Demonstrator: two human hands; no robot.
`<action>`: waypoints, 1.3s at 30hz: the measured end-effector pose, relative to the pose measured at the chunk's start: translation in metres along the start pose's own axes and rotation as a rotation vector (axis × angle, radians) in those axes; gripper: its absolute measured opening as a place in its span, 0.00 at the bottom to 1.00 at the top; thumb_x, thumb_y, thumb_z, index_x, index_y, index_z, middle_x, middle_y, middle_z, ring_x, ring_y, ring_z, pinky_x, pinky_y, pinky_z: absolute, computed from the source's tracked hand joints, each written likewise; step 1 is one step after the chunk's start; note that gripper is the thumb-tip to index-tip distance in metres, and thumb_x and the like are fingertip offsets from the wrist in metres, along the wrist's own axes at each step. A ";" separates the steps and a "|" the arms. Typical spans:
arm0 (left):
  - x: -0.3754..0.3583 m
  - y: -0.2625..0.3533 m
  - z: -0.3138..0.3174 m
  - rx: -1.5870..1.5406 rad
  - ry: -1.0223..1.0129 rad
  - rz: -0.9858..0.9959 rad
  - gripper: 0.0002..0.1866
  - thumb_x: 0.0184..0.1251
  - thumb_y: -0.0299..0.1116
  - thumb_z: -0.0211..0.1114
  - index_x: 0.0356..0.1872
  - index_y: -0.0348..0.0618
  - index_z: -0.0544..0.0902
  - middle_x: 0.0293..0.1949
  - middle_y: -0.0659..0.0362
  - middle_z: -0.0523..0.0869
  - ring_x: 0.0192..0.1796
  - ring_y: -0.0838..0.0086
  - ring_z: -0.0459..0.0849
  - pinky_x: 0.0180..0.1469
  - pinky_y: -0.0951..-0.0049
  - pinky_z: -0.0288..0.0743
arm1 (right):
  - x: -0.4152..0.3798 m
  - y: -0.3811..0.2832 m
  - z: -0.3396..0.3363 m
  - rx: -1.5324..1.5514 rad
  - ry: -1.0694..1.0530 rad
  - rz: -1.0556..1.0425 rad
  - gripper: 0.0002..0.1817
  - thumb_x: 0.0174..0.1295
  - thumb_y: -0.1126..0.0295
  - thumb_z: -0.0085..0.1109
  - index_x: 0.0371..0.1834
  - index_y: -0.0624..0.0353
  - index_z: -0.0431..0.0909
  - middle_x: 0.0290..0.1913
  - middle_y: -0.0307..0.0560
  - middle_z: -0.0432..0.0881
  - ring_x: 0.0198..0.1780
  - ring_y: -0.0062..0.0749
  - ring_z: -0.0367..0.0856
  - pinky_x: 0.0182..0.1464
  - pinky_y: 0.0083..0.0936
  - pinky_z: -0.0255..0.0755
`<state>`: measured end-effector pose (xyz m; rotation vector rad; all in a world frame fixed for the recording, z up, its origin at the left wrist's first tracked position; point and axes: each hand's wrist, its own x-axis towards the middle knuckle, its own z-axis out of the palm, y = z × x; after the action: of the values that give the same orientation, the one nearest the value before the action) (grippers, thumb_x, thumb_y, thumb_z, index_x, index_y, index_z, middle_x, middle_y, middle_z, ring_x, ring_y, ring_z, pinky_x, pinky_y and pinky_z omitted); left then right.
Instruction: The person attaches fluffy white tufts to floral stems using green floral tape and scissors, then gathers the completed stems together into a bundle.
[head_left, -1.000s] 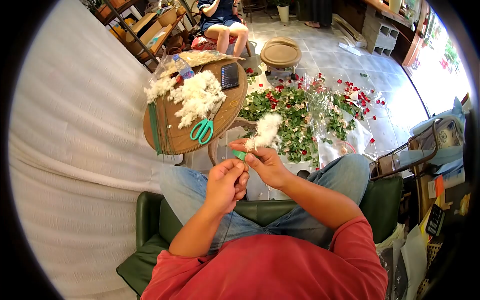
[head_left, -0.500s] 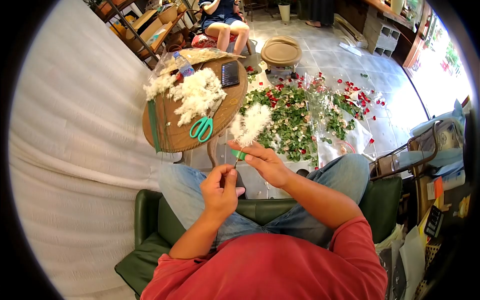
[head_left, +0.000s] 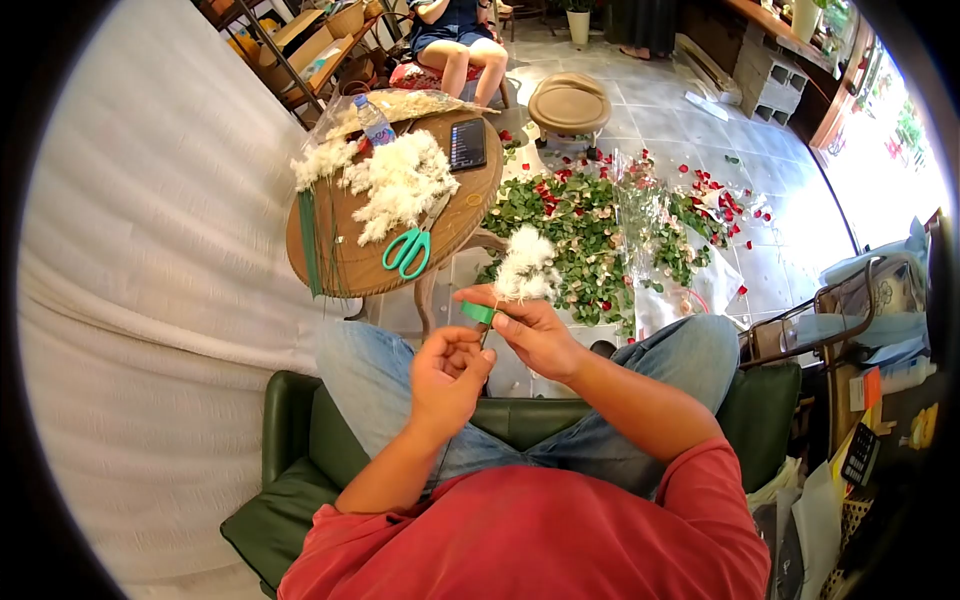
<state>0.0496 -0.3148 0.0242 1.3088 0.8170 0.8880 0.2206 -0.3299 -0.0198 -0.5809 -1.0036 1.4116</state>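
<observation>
Between my hands is a fluffy white dried-flower plume [head_left: 527, 265] on a thin stem, its head leaning away from me. My right hand [head_left: 540, 335] is closed just below the fluff, pinching the stem with a roll of green floral tape [head_left: 479, 312] against the fingers. Lower down, my left hand [head_left: 448, 378] is closed, thumb and curled fingers at the stem's lower part. On the round wooden table [head_left: 465, 205] lie more white plumes [head_left: 405, 180], scissors with teal handles [head_left: 407, 252] and thin dark green stem wires [head_left: 325, 250].
A phone [head_left: 467, 144] and a water bottle [head_left: 374, 120] are on the table. Leaves and red petals [head_left: 575, 235] cover the floor ahead. A brown stool [head_left: 569, 103] stands beyond, near a seated person [head_left: 455, 55]. A metal-framed rack [head_left: 850, 310] is at my right.
The white plume has swung right and tilts more. My left hand has shifted slightly right and its thumb now points up more. The view has moved a little.
</observation>
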 end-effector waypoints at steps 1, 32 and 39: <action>-0.001 -0.005 -0.001 -0.001 -0.001 -0.001 0.06 0.70 0.22 0.65 0.44 0.37 0.79 0.31 0.63 0.79 0.26 0.86 0.75 0.26 0.83 0.71 | 0.000 0.000 0.000 -0.001 0.001 0.000 0.24 0.77 0.68 0.49 0.73 0.64 0.67 0.75 0.50 0.66 0.76 0.33 0.60 0.76 0.36 0.54; -0.016 -0.036 -0.009 0.248 0.163 0.410 0.04 0.68 0.22 0.67 0.40 0.32 0.81 0.34 0.61 0.82 0.29 0.86 0.76 0.31 0.85 0.70 | 0.003 -0.005 0.004 -0.126 -0.051 -0.072 0.16 0.73 0.67 0.59 0.61 0.59 0.82 0.65 0.43 0.80 0.64 0.27 0.75 0.66 0.30 0.67; -0.020 -0.044 -0.012 -0.015 -0.010 0.116 0.04 0.74 0.25 0.62 0.41 0.34 0.80 0.34 0.61 0.81 0.29 0.85 0.76 0.30 0.85 0.70 | 0.004 0.007 -0.007 0.022 -0.095 -0.059 0.09 0.65 0.73 0.67 0.47 0.61 0.87 0.55 0.46 0.86 0.68 0.49 0.75 0.68 0.46 0.68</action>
<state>0.0336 -0.3295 -0.0208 1.3576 0.7309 0.9767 0.2221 -0.3239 -0.0281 -0.4682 -1.0705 1.4073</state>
